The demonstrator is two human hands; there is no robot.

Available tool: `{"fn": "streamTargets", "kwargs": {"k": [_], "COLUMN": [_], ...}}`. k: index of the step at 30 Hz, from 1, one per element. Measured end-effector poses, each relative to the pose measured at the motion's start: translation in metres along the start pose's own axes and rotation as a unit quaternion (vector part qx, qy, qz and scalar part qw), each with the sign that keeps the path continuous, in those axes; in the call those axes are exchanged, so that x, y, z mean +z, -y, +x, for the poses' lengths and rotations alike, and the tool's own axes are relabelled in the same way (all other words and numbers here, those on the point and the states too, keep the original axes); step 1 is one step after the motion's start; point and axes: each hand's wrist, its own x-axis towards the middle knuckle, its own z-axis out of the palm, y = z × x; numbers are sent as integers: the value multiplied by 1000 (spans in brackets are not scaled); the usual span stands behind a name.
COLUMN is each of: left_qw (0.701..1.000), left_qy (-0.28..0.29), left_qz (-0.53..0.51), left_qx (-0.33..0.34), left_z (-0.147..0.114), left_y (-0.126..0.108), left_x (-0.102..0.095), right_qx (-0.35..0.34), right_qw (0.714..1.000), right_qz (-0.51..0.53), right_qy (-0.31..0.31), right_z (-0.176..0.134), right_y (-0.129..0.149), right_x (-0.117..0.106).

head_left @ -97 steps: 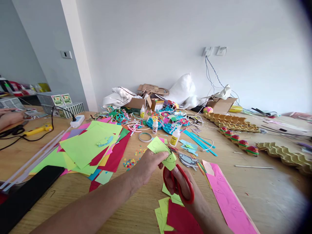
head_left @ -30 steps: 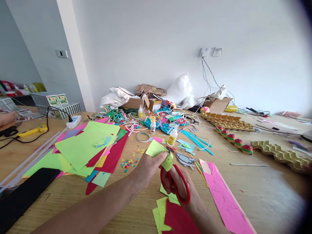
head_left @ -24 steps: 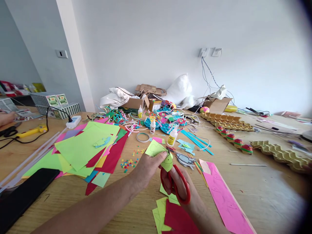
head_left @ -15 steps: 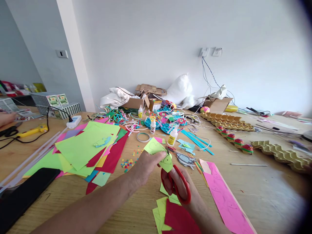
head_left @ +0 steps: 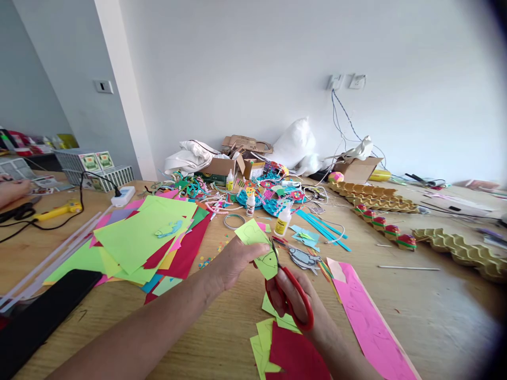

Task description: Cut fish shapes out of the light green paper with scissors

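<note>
Between the thumb and fingers of my left hand (head_left: 236, 262) is a piece of yellow-green paper (head_left: 252, 236) with a fish outline drawn on it. My right hand (head_left: 299, 301) has its fingers through the handles of red-handled scissors (head_left: 306, 303). The dark blades stand at the right edge of the paper, beside the drawn fish. Below my hands lie yellow-green paper pieces (head_left: 263, 338) and a dark red sheet (head_left: 297, 352). A grey paper fish (head_left: 303, 258) rests just beyond the scissors, and a pink strip with pencilled outlines (head_left: 370, 316) lies to the right.
Stacked coloured paper (head_left: 134, 237) and a black phone-like slab (head_left: 51, 316) lie left. Glue bottles (head_left: 282, 220), a tape roll (head_left: 234, 221) and blue strips (head_left: 322, 228) sit ahead. Egg cartons (head_left: 455, 250) line the right. Another person's hand (head_left: 13, 191) shows far left beside a yellow glue gun (head_left: 59, 210).
The view has shifted slightly, so everything sits a little further right. The paper is tilted a little differently against the scissors, and both hands keep their hold.
</note>
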Motion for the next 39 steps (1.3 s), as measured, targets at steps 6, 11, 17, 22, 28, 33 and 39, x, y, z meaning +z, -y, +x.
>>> {"fn": "streamTargets", "kwargs": {"k": [6, 11, 17, 22, 28, 33, 39], "left_qw": [1000, 999, 997, 997, 996, 995, 994], "left_qy": [3, -1, 8, 25, 27, 19, 21], "left_qz": [18, 0, 7, 8, 18, 31, 31], "left_qx": [-22, -48, -70, -78, -79, -91, -104], "left_z": [1, 0, -1, -1, 0, 1, 2], "left_y": [-2, -5, -11, -13, -13, -14, -12], "left_x": [-4, -7, -9, -11, -13, -15, -17], "right_qx": [13, 27, 28, 39, 47, 47, 57], "right_qw": [1000, 999, 999, 999, 998, 998, 997], "right_qz": [-21, -33, -32, -38, -41, -37, -42], "right_qy": [4, 16, 14, 0, 11, 12, 5], "right_z": [0, 4, 4, 3, 3, 4, 5], "right_y": [0, -11, -12, -5, -10, -12, -10], "right_x": [-1, -5, -5, -2, -4, -4, -2]}}
